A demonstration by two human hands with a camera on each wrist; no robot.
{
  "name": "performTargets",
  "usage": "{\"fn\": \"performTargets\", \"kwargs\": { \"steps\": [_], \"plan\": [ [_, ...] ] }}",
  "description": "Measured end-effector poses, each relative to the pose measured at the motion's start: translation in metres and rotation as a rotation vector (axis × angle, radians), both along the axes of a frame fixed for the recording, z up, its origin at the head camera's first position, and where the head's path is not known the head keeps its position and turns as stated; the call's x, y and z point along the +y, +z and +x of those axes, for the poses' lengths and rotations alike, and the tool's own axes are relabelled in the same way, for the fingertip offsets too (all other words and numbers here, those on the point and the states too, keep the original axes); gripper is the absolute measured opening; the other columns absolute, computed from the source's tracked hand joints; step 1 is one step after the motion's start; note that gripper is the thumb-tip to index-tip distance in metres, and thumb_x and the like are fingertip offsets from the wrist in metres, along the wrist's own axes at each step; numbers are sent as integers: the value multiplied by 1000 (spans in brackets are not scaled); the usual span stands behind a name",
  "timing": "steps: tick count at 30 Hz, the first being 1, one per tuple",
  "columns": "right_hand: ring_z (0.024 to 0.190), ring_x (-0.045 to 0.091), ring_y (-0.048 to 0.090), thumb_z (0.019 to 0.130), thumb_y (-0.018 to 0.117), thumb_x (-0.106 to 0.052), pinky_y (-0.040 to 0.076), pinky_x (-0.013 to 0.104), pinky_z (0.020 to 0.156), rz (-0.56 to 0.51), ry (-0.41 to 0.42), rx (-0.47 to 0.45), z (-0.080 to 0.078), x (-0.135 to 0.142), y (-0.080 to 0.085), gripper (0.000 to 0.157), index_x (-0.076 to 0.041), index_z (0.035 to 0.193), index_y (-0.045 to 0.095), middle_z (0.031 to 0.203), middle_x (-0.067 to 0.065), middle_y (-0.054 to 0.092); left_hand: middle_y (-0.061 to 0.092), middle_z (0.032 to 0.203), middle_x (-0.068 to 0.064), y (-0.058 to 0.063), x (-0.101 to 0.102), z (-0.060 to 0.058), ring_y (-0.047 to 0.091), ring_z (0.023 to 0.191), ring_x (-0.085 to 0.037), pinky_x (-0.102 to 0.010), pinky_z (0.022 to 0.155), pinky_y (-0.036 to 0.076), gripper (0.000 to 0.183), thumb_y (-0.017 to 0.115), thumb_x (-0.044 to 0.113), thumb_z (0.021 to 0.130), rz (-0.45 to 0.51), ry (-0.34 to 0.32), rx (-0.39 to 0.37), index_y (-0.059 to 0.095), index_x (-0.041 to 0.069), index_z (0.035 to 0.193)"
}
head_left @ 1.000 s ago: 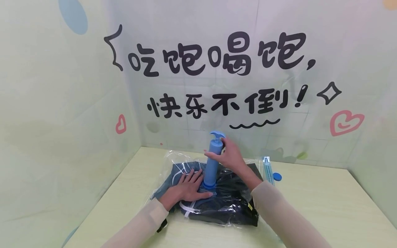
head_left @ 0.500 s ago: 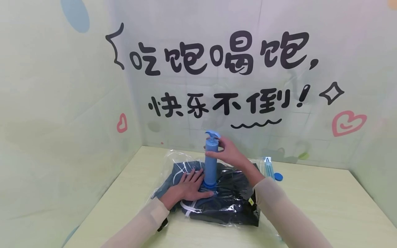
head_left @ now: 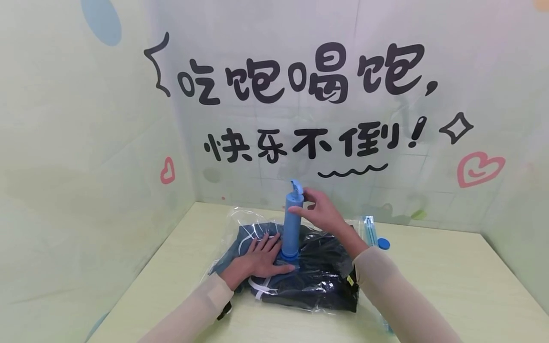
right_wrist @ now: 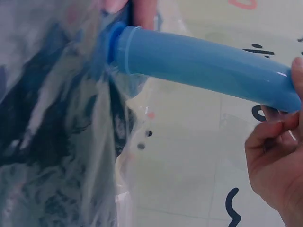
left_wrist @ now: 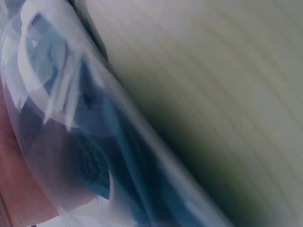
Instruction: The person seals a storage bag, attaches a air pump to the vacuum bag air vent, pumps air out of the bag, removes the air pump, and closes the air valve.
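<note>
A blue hand pump [head_left: 292,228] stands nearly upright on a clear plastic vacuum bag [head_left: 233,218]. Inside the bag lie black clothing [head_left: 319,250] and a blue garment [head_left: 246,233] with white trim. My left hand [head_left: 260,261] lies flat with spread fingers on the bag, beside the pump's base. At the pump's top, my right hand [head_left: 323,213] holds it, thumb against the barrel and fingers by the handle [head_left: 297,186]. In the right wrist view the pump [right_wrist: 203,68] meets the bag at a darker blue valve [right_wrist: 115,45]. The left wrist view shows the bag's edge and blue cloth [left_wrist: 137,165] close up.
On the wooden table [head_left: 446,281], a round blue cap [head_left: 383,244] sits right of the bag, next to the bag's light blue zip edge [head_left: 371,231]. A printed wall [head_left: 257,186] rises behind, with side walls left and right. Something small and black [head_left: 225,312] lies by the left sleeve.
The pump's handle has turned, now seen nearly end-on. The right hand swung left with the pump's top, then slightly back right. The left hand has stayed in place.
</note>
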State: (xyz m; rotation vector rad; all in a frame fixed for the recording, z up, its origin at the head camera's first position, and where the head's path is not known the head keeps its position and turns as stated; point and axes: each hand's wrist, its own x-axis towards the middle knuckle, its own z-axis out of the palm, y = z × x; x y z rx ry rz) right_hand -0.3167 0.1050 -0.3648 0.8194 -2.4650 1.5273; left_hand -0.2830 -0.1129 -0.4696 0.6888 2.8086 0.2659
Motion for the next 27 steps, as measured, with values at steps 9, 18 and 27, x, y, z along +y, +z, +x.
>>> {"fn": "performTargets", "kwargs": {
  "steps": [9, 18, 27],
  "plan": [
    [83, 31, 56, 84, 87, -36, 46, 36, 65, -2, -223, 138, 5, -14, -11, 45, -10, 97, 52, 90, 3, 58, 13, 169, -8, -3, 0, -1, 2, 153, -36, -61, 117, 1, 106, 38, 86, 88, 11, 8, -12, 24, 13, 163],
    [95, 26, 61, 85, 84, -42, 52, 44, 79, 84, -290, 131, 7, -24, -12, 57, -4, 121, 61, 114, 9, 64, 17, 168, -9, 8, 0, 6, 6, 153, -36, -59, 117, 5, 103, 40, 83, 90, 3, 4, -23, 27, 11, 162],
    [118, 30, 60, 96, 73, -18, 54, 40, 83, -79, 147, -145, -1, -1, 3, 54, -6, 144, 51, 136, 13, 61, 11, 169, -6, -5, -2, -4, 0, 153, -33, -59, 117, 0, 102, 43, 81, 90, 15, 7, -16, 22, 13, 164]
  ]
}}
